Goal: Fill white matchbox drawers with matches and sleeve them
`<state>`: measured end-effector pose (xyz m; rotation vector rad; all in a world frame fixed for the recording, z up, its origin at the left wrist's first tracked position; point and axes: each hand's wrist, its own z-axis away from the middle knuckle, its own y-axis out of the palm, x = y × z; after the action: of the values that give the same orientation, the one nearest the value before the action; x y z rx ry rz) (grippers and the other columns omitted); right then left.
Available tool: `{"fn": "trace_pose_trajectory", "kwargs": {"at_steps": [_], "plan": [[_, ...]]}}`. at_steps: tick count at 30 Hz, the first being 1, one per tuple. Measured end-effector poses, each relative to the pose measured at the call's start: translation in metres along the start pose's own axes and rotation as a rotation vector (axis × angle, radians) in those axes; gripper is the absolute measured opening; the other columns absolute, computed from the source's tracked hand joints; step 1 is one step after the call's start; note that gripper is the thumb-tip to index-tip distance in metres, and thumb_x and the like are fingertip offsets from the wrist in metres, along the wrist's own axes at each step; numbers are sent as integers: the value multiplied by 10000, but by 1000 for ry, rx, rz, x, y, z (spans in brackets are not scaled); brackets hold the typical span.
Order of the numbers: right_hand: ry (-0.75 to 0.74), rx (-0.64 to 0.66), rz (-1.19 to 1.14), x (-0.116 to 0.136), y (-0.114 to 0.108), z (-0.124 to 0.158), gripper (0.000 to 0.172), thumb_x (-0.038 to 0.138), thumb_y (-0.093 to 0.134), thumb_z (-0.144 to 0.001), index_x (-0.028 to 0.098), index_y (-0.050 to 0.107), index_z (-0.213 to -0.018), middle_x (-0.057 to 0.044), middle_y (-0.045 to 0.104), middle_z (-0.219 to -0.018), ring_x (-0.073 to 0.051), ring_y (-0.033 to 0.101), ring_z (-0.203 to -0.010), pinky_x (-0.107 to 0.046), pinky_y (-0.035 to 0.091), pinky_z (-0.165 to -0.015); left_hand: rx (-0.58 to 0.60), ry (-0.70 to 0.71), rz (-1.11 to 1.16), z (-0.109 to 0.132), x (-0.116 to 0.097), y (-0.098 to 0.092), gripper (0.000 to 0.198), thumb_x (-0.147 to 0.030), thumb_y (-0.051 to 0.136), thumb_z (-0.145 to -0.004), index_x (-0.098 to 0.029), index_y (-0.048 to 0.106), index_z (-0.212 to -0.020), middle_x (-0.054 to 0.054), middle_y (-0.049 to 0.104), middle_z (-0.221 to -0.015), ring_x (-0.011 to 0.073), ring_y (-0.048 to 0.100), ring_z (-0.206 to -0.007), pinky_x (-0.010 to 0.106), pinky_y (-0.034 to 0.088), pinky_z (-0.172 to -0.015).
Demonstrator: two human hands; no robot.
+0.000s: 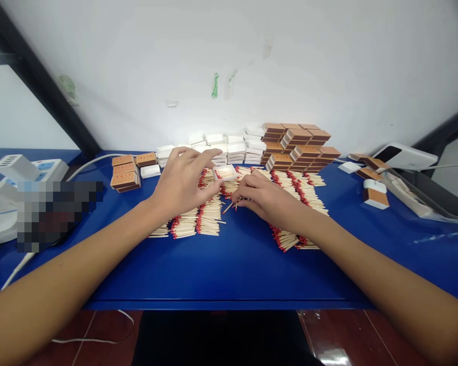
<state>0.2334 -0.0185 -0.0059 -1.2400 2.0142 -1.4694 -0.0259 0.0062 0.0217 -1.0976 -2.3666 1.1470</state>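
Note:
My left hand (185, 178) is curled around the left end of a small white matchbox tray (229, 173). Its thumb is at the tray's near side, and a few red-tipped matches show inside. Just to the right and nearer, my right hand (261, 195) pinches a few matches (229, 207) between thumb and fingers, low over the table. Its fingertips are partly hidden. Rows of loose matches (209, 216) lie under and beside my left hand. More match rows (303, 190) spread beyond and under my right forearm.
White trays (217, 147) are stacked along the wall. Brown matchboxes (297, 147) are piled to their right, with a smaller stack (125, 173) at left. Power strips (41, 170) and a blurred-out object stand left. A white device (406, 155) and loose boxes lie right on the blue table (213, 269).

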Motion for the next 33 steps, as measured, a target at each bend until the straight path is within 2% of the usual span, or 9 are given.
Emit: {"fn": "trace_pose_trajectory", "kwargs": {"at_steps": [11,16,22,33], "plan": [[39,-24,-90,6,-8,0,151,214,514,-1090,227,661,-1058,-104,654,-1047,-278,540,-1055,-442,468,-924,-22,15,14,0,-1,0,463,-290,684,-963,-239,572,-1410,46,807,-1126,284,693,-1096,486,412,-1101],[43,50,-186,16,-6,1,143,220,550,-1082,232,692,-1066,-94,659,-1068,-262,576,-1062,-417,479,-920,-9,16,4,0,-1,-1,463,-305,680,-972,-243,560,-1415,40,804,-1122,274,690,-1073,471,409,-1107],[75,65,-131,3,-10,6,135,255,619,-1056,237,732,-1129,-105,660,-1090,-287,556,-1100,-448,470,-952,-37,39,-13,1,1,1,482,-300,694,-969,-229,552,-1425,39,802,-1122,269,683,-1064,457,408,-1101],[113,121,-104,-6,-11,8,92,263,604,-1061,237,673,-1005,-95,647,-1052,-291,552,-1068,-475,452,-966,-29,45,-19,1,1,1,481,-297,690,-972,-233,552,-1429,40,799,-1112,268,684,-1057,454,411,-1100]]}}
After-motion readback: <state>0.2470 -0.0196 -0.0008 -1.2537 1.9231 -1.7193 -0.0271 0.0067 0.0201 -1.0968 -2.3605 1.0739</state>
